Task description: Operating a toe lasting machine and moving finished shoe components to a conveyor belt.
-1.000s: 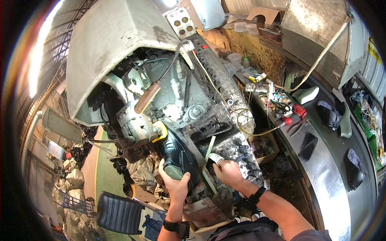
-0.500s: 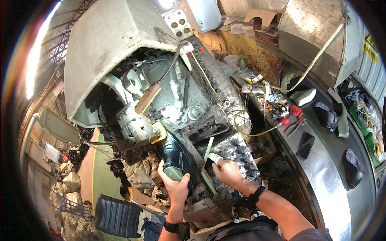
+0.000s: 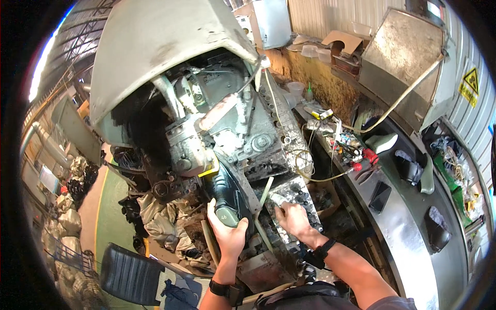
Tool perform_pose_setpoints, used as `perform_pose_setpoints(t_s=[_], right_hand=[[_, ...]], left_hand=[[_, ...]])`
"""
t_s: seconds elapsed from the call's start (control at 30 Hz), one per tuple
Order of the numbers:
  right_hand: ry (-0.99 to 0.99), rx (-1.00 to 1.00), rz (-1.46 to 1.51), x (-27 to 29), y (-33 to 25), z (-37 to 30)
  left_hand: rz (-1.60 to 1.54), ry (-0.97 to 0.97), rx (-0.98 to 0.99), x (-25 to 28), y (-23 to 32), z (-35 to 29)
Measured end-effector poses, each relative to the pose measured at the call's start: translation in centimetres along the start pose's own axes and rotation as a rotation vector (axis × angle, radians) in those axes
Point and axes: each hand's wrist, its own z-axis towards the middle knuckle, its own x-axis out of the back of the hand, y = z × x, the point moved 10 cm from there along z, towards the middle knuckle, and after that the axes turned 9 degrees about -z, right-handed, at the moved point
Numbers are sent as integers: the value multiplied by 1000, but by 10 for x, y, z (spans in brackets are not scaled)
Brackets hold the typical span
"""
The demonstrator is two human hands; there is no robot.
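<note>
A dark power tool (image 3: 223, 194), nosed against the greasy engine block (image 3: 227, 134), is gripped by the left hand (image 3: 229, 235), fingers wrapped tight round its handle. Just to the right, a grey perforated metal plate (image 3: 294, 194) is pressed by the right hand (image 3: 292, 219), fingers curled together. A steel bench (image 3: 408, 232) is seen further right.

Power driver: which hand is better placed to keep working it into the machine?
Left. The left hand already grips the dark power driver, whose nose points into the machine. The right hand rests on the perforated metal block beside it, apparently bracing.
</note>
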Motion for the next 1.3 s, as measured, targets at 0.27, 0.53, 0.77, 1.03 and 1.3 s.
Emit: perform_pose_setpoints(t_s=[0.27,0.53,0.77,1.03,1.3], right_hand=[[-143,-188,376,3,-34,-7],[22,233,170,-16,-179,-30],[164,171,156,-22,-172,-33],[-166,-424,1172,31,-121,-71],[-289,-991,1516,26,-12,-226]], left_hand=[[-651,28,267,31,-21,3],[-842,126,591,71,-71,5],[-763,67,598,83,-106,4],[-1235,8,739,71,-83,0],[-1251,-584,558,-11,84,-50]])
